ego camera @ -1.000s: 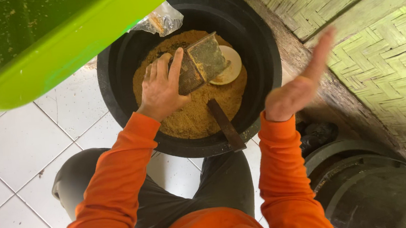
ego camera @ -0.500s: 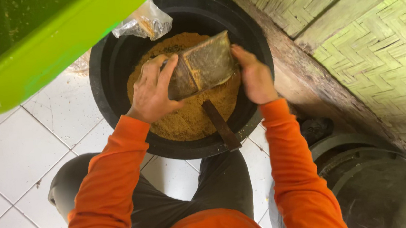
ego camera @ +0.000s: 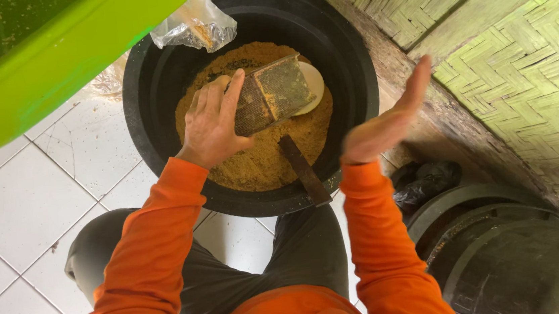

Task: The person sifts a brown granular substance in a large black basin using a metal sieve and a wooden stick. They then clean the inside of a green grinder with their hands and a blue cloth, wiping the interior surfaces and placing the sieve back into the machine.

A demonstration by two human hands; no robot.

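Far to the left of the left hand, and above it, a bright green plastic tub (ego camera: 49,69) fills the upper corner, its rim slanting over the white tiled floor (ego camera: 21,213). Just above the left hand, a crumpled clear plastic bag (ego camera: 195,26) rests against the far rim of a wide black basin (ego camera: 157,141). The basin holds a bed of yellow-brown crumbly meal (ego camera: 260,165), which lies directly beneath the left hand.

The left hand (ego camera: 212,122) is clamped on a worn rectangular metal grater (ego camera: 273,94), fingers curled over its near end, thumb along the edge. The grater tilts over the meal, and just beyond its far end, to the right of the left hand, a pale round disc (ego camera: 312,85) peeks out from behind it. Below the grater, between the two hands, a dark flat wooden strip (ego camera: 302,168) lies slanted against the basin's near rim.

The right hand (ego camera: 388,124) hangs open in the air, fingers straight and together, palm turned inward, holding nothing, just outside the basin's right rim. Beyond it to the right runs a woven bamboo wall (ego camera: 521,68). Below the right hand sits a black bag (ego camera: 423,181), and next to that a dark round drum (ego camera: 517,251).
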